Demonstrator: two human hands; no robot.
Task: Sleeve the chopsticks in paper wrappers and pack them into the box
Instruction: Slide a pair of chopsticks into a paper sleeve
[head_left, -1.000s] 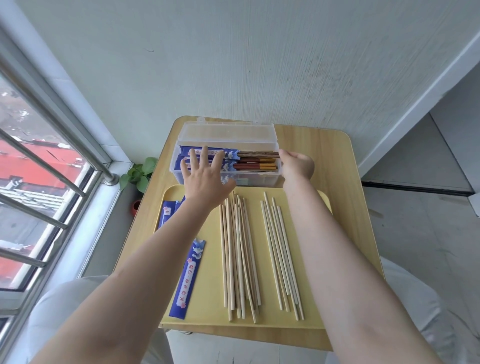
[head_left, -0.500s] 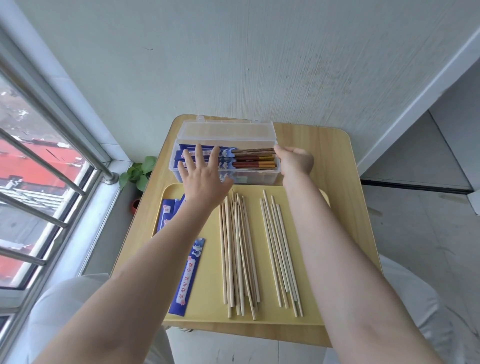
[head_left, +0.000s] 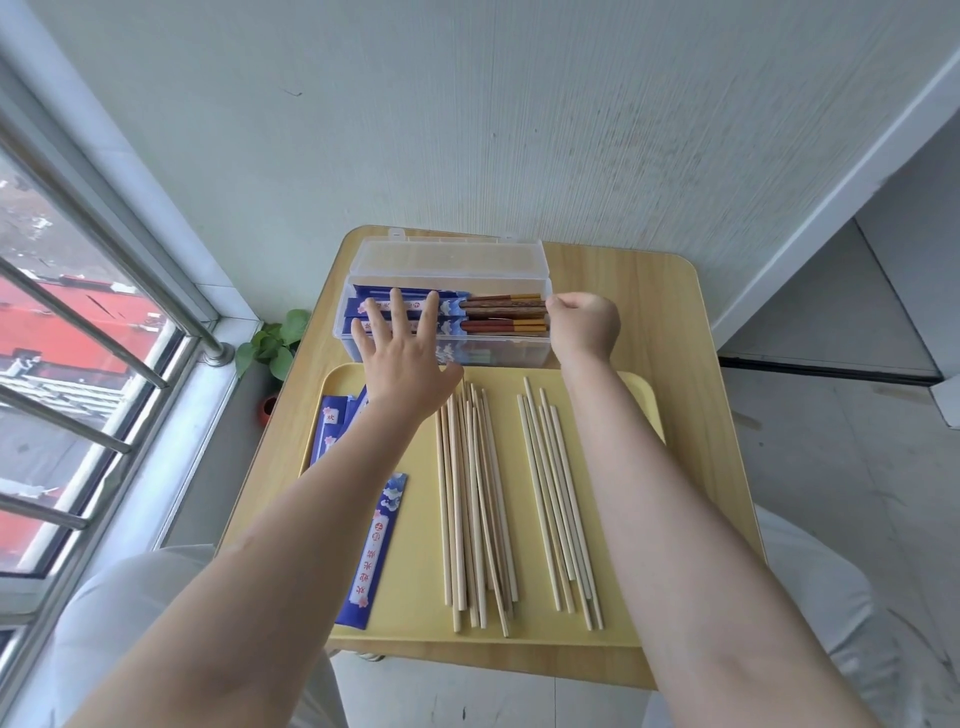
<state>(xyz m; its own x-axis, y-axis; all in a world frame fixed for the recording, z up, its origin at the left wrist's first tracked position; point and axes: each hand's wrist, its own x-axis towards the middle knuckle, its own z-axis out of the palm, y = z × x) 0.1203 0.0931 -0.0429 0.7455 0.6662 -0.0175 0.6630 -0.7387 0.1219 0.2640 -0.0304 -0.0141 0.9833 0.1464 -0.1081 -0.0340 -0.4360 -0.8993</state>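
A clear plastic box (head_left: 535, 353) with its lid open stands at the back of the table. It holds several chopsticks in blue paper sleeves (head_left: 504, 312), their brown ends showing to the right. My left hand (head_left: 402, 358) lies flat with spread fingers over the sleeved chopsticks at the box's left. My right hand (head_left: 584, 325) is curled at the box's right end, against the chopstick ends; whether it holds anything is hidden. On the yellow tray (head_left: 415, 634) lie two bunches of bare wooden chopsticks (head_left: 475, 499) and blue paper wrappers (head_left: 374, 551).
The small wooden table (head_left: 691, 415) stands against a white wall. A window with metal bars (head_left: 78, 322) runs along the left. A small green plant (head_left: 275, 343) sits by the table's left back corner. My knees show below the front edge.
My left hand has slid a little further forward onto the sleeved chopsticks in the box. My right hand stays at the box's right end.
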